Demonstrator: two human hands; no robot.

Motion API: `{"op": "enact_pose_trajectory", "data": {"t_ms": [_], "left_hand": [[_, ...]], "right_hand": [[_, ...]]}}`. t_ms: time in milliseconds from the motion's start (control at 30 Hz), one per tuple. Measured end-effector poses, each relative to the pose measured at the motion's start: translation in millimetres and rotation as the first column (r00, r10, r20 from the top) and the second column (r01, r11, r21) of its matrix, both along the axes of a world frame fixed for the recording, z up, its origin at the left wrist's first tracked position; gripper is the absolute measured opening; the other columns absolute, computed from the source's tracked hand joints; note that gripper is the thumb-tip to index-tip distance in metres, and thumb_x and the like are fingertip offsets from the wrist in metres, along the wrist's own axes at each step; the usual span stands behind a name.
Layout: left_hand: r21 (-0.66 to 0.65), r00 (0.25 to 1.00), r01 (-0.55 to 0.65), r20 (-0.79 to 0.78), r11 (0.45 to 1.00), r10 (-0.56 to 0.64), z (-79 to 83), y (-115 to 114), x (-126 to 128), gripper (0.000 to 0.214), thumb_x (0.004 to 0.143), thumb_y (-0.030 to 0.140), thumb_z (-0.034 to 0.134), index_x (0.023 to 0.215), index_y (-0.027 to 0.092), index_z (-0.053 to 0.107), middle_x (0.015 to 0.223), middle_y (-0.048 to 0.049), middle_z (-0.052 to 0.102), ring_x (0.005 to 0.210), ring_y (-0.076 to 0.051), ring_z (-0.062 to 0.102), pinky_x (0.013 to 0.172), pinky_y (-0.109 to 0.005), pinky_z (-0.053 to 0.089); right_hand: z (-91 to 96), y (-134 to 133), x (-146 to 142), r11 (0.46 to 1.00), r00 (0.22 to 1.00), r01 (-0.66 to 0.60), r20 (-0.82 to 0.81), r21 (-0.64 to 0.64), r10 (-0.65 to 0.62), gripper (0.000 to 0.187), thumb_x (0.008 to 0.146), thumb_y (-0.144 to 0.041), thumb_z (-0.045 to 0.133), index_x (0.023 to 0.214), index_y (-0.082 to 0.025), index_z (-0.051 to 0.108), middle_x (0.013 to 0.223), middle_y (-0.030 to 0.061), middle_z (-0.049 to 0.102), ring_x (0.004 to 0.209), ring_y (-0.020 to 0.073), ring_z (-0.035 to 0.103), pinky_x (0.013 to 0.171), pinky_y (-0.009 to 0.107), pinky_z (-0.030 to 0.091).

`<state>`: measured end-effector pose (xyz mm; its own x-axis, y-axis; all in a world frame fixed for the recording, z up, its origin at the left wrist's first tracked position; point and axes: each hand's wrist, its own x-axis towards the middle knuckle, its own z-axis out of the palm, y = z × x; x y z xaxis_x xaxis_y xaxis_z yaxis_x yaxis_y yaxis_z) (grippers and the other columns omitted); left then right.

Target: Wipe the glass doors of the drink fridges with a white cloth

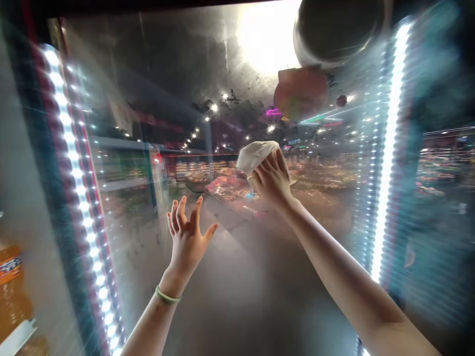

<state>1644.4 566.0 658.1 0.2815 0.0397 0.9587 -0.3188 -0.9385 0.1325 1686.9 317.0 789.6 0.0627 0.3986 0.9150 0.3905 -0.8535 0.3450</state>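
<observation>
Wristband [167, 295]: a pale green band, worn on the left wrist, well below and to the left of the white cloth [256, 154].
Left hand [187, 237]: raised below and to the left of the cloth, with nothing held; its fingers are spread apart, and whether the glass is touched cannot be told.
Right hand [272, 180]: reached out at the cloth's lower right edge; its fingers are clamped on the cloth.
White cloth: bunched beneath the right fingers and seemingly pressed to the glass pane [237, 267]; whether it is fabric or paper cannot be told.
Glass pane: hazy and streaked below the cloth, marked with specks above it.
Step in hand: wiping of the pane, as judged from the grip and the haze.
Next move: firm, flat contact and a sweep across the haze below the cloth would be called for, with the bunched edge spread out.
Light strips: 2 are lit, the left light strip [83, 198] and the right light strip [389, 138], with the cloth between them.
Piled goods [230, 183]: blurred, just below and left of the cloth; whether mirrored or seen through the pane cannot be told.
</observation>
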Motion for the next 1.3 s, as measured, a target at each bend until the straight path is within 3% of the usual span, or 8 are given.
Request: {"op": "enact_pose_trajectory", "data": {"t_ms": [300,433,600,767,900,1067,1200,1300], "left_hand": [[0.061,1.0,-0.003,0.014,0.998,0.002,11.8,-36.5,2.4,0.073,0.089,0.043,0.072,0.154,0.027,0.042,0.162,-0.0222,0.03,0.156,-0.044,0.018,0.117,-0.08,0.016],[0.084,0.999,0.018,0.042,0.996,-0.022,12.7,-55.4,3.9,0.073,0.089,0.043,0.073,0.154,0.026,0.043,0.162,-0.0229,0.03,0.156,-0.044,0.019,0.118,-0.078,0.019],[0.1,0.998,0.047,0.042,0.994,-0.052,9.4,-73.9,3.3,0.073,0.088,0.04,0.075,0.153,0.025,0.045,0.163,-0.0221,0.029,0.157,-0.044,0.017,0.119,-0.075,0.019],[0.13,0.997,0.068,0.036,0.989,-0.073,10.0,-92.8,2.8,0.071,0.089,0.04,0.074,0.153,0.024,0.046,0.162,-0.0234,0.03,0.157,-0.045,0.018,0.119,-0.076,0.02],[0.135,0.996,0.082,0.035,0.987,-0.087,12.5,-106.0,3.8,0.07,0.091,0.041,0.071,0.154,0.023,0.045,0.163,-0.0241,0.029,0.157,-0.045,0.016,0.12,-0.075,0.017],[0.165,0.994,0.091,0.037,0.982,-0.099,10.7,-119.0,7.4,0.069,0.092,0.043,0.069,0.153,0.023,0.046,0.162,-0.0249,0.03,0.157,-0.045,0.016,0.119,-0.076,0.018],[0.155,0.995,0.085,0.044,0.984,-0.093,9.7,-125.3,9.8,0.072,0.09,0.044,0.071,0.154,0.024,0.045,0.162,-0.0247,0.03,0.157,-0.045,0.016,0.119,-0.077,0.016],[0.156,0.996,0.085,0.022,0.984,-0.09,10.5,-128.3,9.3,0.075,0.089,0.044,0.073,0.155,0.026,0.043,0.164,-0.0245,0.027,0.157,-0.047,0.013,0.117,-0.08,0.013]], "right_hand": [[37.3,-37.6,-3.9,0.998,0.998,0.064,0.004,0.011,-0.064,0.044,0.102,-0.024,0.038,0.14,-0.031,0.06,0.154,-0.001,0.055,0.154,0.0315,0.033,0.131,0.066,0.011],[37.0,-55.7,-1.8,0.964,0.998,0.035,-0.043,-0.263,-0.048,0.04,0.102,-0.026,0.042,0.133,-0.037,0.065,0.143,-0.0062,0.064,0.147,0.0271,0.045,0.134,0.061,0.009],[25.0,-96.1,-1.9,0.981,0.995,0.085,0.041,0.172,-0.094,0.044,0.102,-0.024,0.035,0.138,-0.029,0.06,0.149,0.0027,0.06,0.15,0.0303,0.041,0.131,0.064,0.017],[4.8,-117.7,-6.2,0.99,0.994,0.088,-0.06,-0.107,-0.094,0.041,0.101,-0.025,0.04,0.133,-0.031,0.065,0.136,0.0007,0.069,0.143,0.0286,0.049,0.133,0.061,0.01],[0.7,-136.3,-7.1,0.962,0.995,0.1,-0.005,0.256,-0.103,0.047,0.102,-0.024,0.036,0.143,-0.031,0.056,0.147,0.0017,0.061,0.15,0.0309,0.04,0.13,0.065,0.015],[-5.4,-164.9,-5.9,0.994,0.995,0.086,-0.063,0.066,-0.082,0.041,0.102,-0.027,0.04,0.137,-0.03,0.06,0.138,0.0035,0.066,0.144,0.0303,0.047,0.129,0.064,0.02],[-18.0,-186.6,-3.7,0.895,0.993,0.116,-0.038,0.431,-0.11,0.042,0.104,-0.029,0.032,0.133,-0.027,0.062,0.134,0.0088,0.068,0.136,0.0329,0.053,0.119,0.063,0.036],[-38.6,-192.8,-3.8,0.923,0.989,0.145,-0.085,0.357,-0.122,0.039,0.103,-0.032,0.036,0.131,-0.025,0.063,0.136,0.0105,0.066,0.137,0.0345,0.051,0.118,0.063,0.037]]}}
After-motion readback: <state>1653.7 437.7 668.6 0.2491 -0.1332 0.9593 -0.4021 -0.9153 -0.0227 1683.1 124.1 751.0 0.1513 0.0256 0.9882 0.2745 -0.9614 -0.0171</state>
